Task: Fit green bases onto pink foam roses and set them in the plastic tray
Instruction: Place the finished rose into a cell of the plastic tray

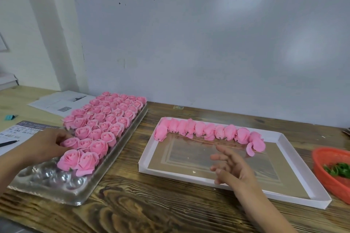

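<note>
Left hand point(44, 143) at the plastic tray's point(79, 191) left edge, fingertips on a seated pink rose point(71, 143); whether it pinches, can't tell. Tray nearly full, bare cups only at the near end. Right hand point(232, 168) released, fingers spread, hovering over the white box lid point(295, 159). Loose roses point(208, 130) line the lid's far edge. Green bases point(339, 169) sit in the orange basket point(322, 159) at the counter's point(151, 204) right edge.

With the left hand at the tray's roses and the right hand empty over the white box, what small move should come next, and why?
Probably the right hand, open and empty, reaches forward to take a rose from the row lying in the white box. The left hand rests on a rose in the plastic tray, whose near cups are unfilled. Green bases wait in the orange basket.
</note>
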